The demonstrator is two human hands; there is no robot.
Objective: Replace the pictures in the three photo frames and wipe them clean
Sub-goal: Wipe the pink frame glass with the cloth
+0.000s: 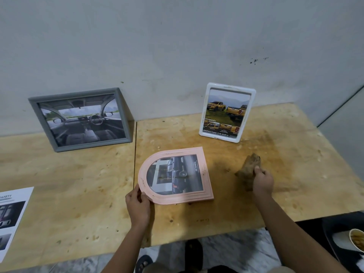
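Note:
A pink arched photo frame lies face up on the wooden table, with a dark car picture inside. My left hand holds its rounded left end, thumb on the rim. To the right, my right hand grips a crumpled brown cloth that rests on the table. A grey frame with a car-interior picture leans against the wall at the back left. A white frame with yellow pickup trucks stands upright at the back, right of centre.
A printed sheet with car photos lies at the left table edge. A seam runs between two tabletops. At the lower right a dark seat holds a paper cup. Tiled floor and sandalled feet show below the table's front edge.

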